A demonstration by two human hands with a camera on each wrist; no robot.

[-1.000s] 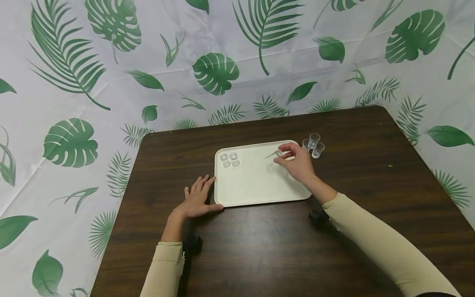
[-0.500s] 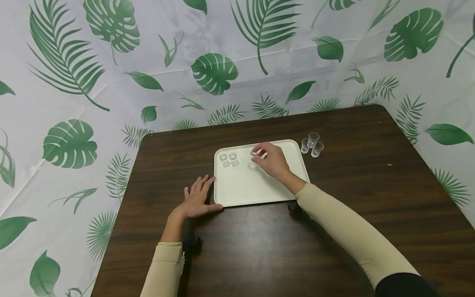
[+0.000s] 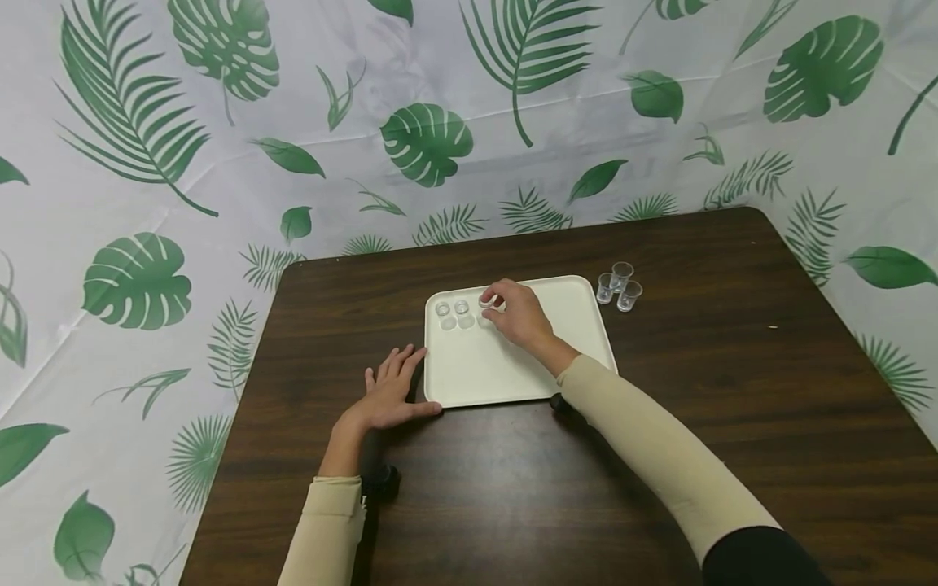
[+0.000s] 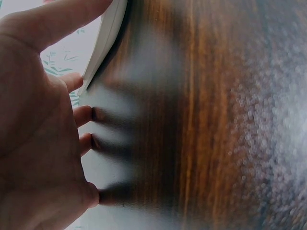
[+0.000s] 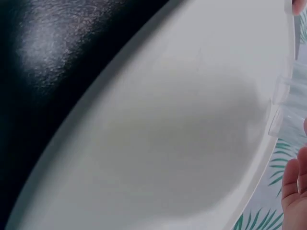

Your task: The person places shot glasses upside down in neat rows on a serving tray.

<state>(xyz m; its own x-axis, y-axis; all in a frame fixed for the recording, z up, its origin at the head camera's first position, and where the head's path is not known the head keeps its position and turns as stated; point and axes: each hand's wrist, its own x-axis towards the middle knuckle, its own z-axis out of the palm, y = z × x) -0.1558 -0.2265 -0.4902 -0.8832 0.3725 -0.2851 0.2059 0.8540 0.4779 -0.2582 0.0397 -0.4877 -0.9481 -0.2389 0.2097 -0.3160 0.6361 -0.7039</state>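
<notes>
My right hand pinches a small clear shot glass between thumb and fingers, low over the far-left part of the white tray. The fingers partly hide this glass, and I cannot tell whether it touches the tray. Left of it, two similar shot glasses stand side by side on the tray, seemingly mouth down. My left hand rests at the tray's near-left corner, fingers spread, with the thumb along the front edge. In the right wrist view, clear glasses show at the right margin beside the right fingers.
Three more clear shot glasses stand upright in a tight cluster just right of the tray. The dark wooden table extends all round. Behind it hangs a white cloth with green leaf prints.
My right hand has carried the pinched shot glass leftward across the tray to beside the two glasses there. My left hand has stayed at the tray's corner.
</notes>
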